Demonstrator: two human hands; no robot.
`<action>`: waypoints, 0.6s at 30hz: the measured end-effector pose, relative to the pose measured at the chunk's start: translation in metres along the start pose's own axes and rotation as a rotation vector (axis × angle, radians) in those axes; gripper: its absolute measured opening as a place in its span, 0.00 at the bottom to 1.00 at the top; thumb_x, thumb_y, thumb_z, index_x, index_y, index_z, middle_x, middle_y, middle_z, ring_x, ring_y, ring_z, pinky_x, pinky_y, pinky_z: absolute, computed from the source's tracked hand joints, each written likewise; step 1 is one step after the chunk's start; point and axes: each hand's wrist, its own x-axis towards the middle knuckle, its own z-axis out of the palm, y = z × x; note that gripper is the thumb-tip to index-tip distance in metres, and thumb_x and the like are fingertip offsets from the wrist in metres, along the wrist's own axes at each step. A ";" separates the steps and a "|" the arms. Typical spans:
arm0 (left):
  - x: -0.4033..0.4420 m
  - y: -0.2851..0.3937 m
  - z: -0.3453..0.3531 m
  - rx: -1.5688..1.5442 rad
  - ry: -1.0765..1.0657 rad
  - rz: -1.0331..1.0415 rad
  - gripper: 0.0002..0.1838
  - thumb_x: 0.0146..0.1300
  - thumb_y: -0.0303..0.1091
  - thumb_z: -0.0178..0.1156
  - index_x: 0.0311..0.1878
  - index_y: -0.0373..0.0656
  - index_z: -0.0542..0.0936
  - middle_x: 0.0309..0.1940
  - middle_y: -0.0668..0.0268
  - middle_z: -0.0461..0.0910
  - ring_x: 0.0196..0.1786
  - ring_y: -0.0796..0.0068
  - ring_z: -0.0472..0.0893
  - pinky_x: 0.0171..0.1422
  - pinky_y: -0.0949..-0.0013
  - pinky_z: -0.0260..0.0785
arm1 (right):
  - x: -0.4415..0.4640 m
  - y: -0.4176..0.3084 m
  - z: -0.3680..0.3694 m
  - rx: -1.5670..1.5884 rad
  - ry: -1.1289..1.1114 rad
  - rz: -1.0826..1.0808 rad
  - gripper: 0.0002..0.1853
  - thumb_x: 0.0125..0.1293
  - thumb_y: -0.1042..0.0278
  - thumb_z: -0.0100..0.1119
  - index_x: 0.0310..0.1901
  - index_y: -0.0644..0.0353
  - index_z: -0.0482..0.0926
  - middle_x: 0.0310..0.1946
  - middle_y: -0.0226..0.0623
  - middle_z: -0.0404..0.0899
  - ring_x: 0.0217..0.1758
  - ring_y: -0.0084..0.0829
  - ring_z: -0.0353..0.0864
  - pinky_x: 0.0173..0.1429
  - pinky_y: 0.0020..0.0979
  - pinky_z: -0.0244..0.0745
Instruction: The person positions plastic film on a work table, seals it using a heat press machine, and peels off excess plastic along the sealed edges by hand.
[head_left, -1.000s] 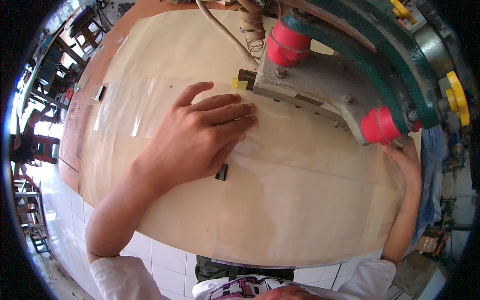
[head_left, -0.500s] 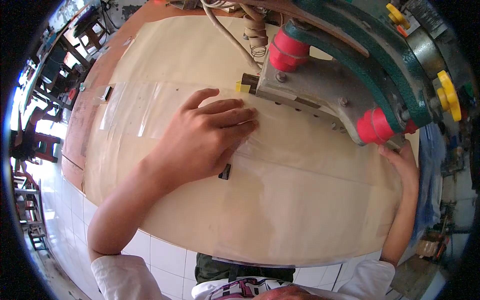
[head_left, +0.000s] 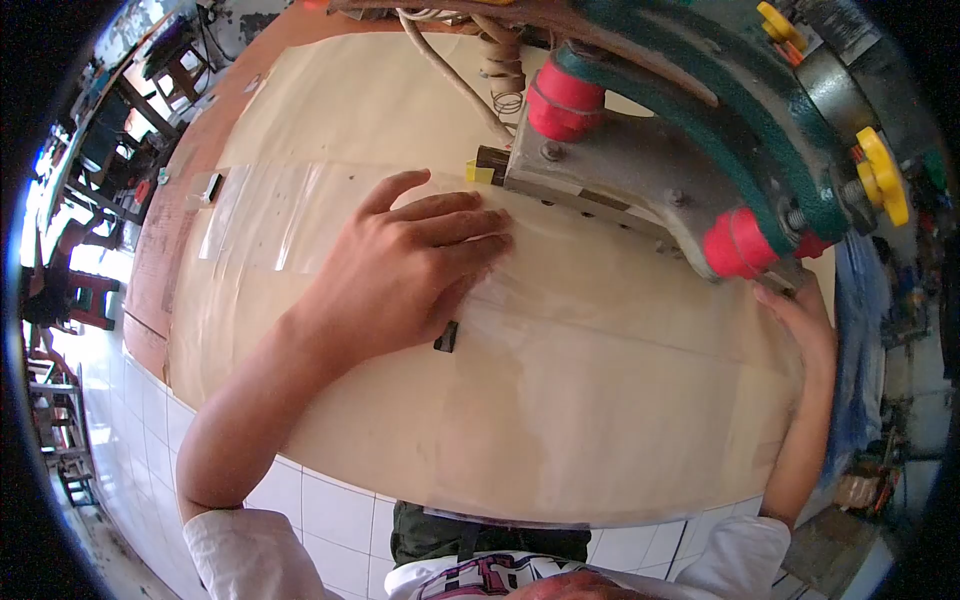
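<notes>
My left hand (head_left: 410, 260) rests palm down on clear plastic film (head_left: 620, 400) over the tan board, thumb lifted and fingers spread a little. Under its wrist side lies a small black piece (head_left: 446, 337). The metal sealing bar (head_left: 620, 170), with red insulators (head_left: 740, 243) and a green curved frame (head_left: 740, 110), stands just beyond my fingertips. A yellow-taped end (head_left: 479, 172) sticks out at its left. My right hand (head_left: 803, 310) is at the bar's right end, by the board's edge; its thumb shows, and what its other fingers hold is hidden.
Yellow knobs (head_left: 881, 177) sit on the machine's right side. A cable and spring (head_left: 507, 100) hang behind the bar. A small black-and-white item (head_left: 211, 187) lies at the board's left. Blue plastic (head_left: 858, 340) hangs at the right; stools and shelves stand at far left.
The machine and its bar appear slightly further left and higher than half a second ago. My left hand stays nearly in place on the film; my right hand remains by the bar's right end.
</notes>
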 end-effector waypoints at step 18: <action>0.002 -0.001 0.002 -0.038 0.015 0.016 0.19 0.59 0.29 0.55 0.55 0.47 0.79 0.59 0.66 0.77 0.63 0.62 0.74 0.69 0.52 0.63 | 0.001 0.000 -0.001 -0.024 0.002 0.018 0.10 0.55 0.62 0.68 0.32 0.57 0.78 0.23 0.20 0.73 0.26 0.15 0.66 0.31 0.23 0.61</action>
